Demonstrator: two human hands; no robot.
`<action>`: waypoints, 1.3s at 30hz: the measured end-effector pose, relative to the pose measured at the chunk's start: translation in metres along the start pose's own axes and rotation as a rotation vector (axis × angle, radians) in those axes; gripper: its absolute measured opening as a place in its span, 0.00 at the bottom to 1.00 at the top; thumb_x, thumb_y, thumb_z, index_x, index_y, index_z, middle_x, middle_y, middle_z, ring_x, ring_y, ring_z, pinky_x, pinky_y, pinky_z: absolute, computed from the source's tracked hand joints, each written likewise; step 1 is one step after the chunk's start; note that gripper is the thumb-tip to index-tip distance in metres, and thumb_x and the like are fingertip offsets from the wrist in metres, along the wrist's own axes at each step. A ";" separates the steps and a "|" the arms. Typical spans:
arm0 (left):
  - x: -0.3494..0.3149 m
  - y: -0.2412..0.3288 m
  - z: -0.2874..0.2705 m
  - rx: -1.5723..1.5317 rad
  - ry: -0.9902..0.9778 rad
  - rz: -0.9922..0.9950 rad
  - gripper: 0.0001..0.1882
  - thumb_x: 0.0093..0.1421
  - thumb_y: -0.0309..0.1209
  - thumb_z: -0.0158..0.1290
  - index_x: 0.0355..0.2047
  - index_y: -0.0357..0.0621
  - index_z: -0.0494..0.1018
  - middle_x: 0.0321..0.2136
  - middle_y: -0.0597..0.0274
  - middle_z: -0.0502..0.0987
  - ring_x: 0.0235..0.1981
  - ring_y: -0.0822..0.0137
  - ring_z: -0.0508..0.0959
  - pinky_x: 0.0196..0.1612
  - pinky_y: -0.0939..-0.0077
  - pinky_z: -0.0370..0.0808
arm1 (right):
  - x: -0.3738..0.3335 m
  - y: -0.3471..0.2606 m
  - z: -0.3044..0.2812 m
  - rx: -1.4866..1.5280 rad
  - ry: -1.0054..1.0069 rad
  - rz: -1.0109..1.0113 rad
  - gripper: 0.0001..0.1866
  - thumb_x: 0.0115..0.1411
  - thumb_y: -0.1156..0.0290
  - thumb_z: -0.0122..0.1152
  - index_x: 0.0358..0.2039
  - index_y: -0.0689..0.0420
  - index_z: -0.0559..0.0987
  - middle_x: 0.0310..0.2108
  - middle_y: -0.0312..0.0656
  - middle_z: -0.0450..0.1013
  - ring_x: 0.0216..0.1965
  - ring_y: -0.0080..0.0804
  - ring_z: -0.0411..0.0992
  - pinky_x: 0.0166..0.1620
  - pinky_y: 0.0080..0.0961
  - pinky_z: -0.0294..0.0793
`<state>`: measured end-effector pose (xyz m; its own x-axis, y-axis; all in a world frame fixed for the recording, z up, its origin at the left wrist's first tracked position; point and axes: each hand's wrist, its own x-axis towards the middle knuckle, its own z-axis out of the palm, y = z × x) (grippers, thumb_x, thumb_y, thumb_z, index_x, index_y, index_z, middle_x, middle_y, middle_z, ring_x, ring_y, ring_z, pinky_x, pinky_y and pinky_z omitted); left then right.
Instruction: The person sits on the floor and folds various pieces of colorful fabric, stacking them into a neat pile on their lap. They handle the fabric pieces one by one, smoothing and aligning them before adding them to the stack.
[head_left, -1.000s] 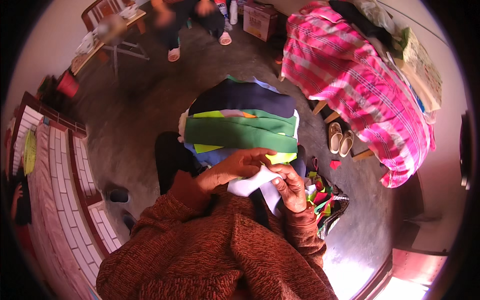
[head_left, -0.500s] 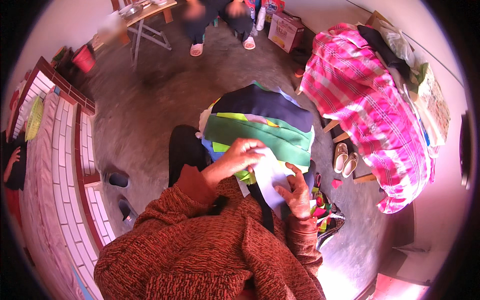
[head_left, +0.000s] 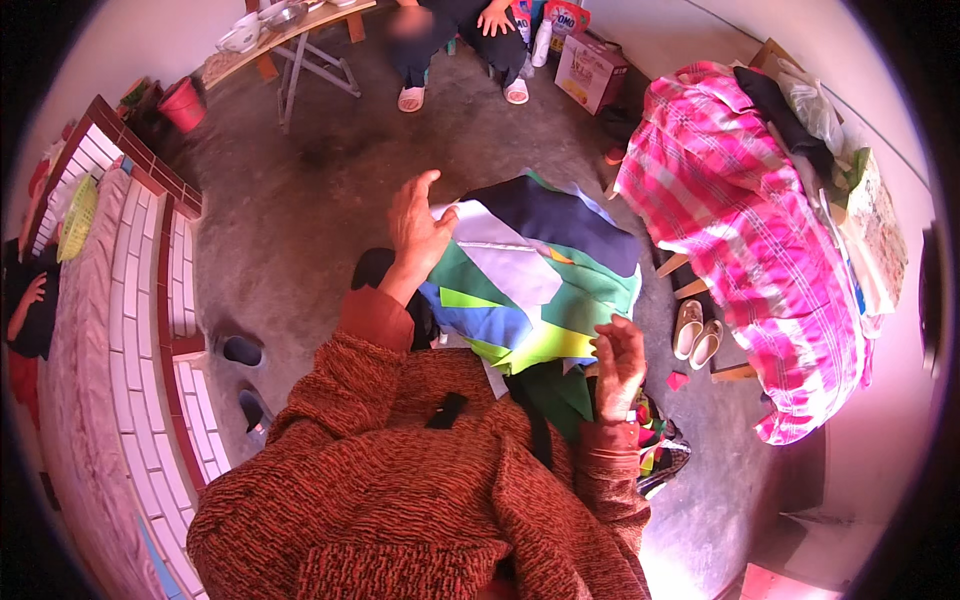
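Observation:
A lilac fabric piece [head_left: 505, 252] lies flat across a bundle of colored cloth on my lap. Dark navy cloth [head_left: 560, 213], green cloth [head_left: 597, 293], blue cloth [head_left: 490, 324] and yellow-green cloth [head_left: 545, 345] show around it. My left hand [head_left: 418, 232] is raised at the bundle's left edge, fingers apart, its thumb by the lilac piece's upper left corner; whether they touch, I cannot tell. My right hand [head_left: 620, 368] hovers at the lower right of the bundle, fingers loosely bent with nothing visible in them. A dark green scrap [head_left: 560, 392] lies beside it on my lap.
A bag of colored scraps [head_left: 662, 445] sits on the floor at my right, near beige shoes [head_left: 697, 335]. Pink plaid cloth [head_left: 735, 230] covers furniture farther right. Dark slippers [head_left: 243, 350] lie at left. Another person's hand [head_left: 495, 18] rests on a knee ahead.
The lilac piece, held between both hands before, now lies on the bundle. My left hand has moved up and left, off the piece; my right hand has drawn aside to the right.

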<state>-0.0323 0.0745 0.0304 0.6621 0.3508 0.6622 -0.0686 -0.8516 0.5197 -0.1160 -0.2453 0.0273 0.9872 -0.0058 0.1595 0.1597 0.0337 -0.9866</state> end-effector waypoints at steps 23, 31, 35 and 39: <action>-0.063 0.044 0.048 0.107 -0.430 0.435 0.29 0.60 0.49 0.44 0.61 0.56 0.61 0.61 0.56 0.61 0.63 0.52 0.58 0.61 0.51 0.51 | -0.225 0.157 -0.275 -0.196 0.877 0.645 0.11 0.55 0.75 0.54 0.39 0.61 0.75 0.21 0.38 0.73 0.19 0.21 0.69 0.20 0.18 0.67; -0.061 0.043 0.050 0.089 -0.446 0.474 0.28 0.62 0.47 0.41 0.61 0.53 0.61 0.61 0.53 0.60 0.63 0.51 0.58 0.62 0.55 0.50 | -0.247 0.246 -0.242 -0.882 0.378 0.649 0.24 0.48 0.71 0.62 0.48 0.49 0.73 0.46 0.43 0.72 0.46 0.45 0.72 0.48 0.37 0.71; -0.062 0.043 0.048 0.109 -0.447 0.471 0.28 0.62 0.46 0.40 0.61 0.52 0.61 0.61 0.53 0.60 0.63 0.51 0.58 0.63 0.56 0.50 | -0.224 0.252 -0.231 -0.944 0.134 0.730 0.32 0.48 0.74 0.60 0.56 0.48 0.65 0.56 0.48 0.63 0.51 0.52 0.68 0.51 0.42 0.69; -0.060 0.050 0.046 0.103 -0.476 0.474 0.27 0.63 0.46 0.40 0.61 0.53 0.61 0.61 0.53 0.60 0.62 0.51 0.57 0.63 0.56 0.49 | -0.226 0.279 -0.240 -1.115 -0.056 0.800 0.34 0.49 0.73 0.62 0.58 0.46 0.62 0.60 0.49 0.57 0.51 0.53 0.69 0.48 0.47 0.71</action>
<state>-0.0417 -0.0069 -0.0081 0.8360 -0.2592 0.4837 -0.3765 -0.9122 0.1618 -0.2950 -0.4750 -0.2927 0.8120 -0.3242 -0.4854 -0.5063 -0.8049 -0.3094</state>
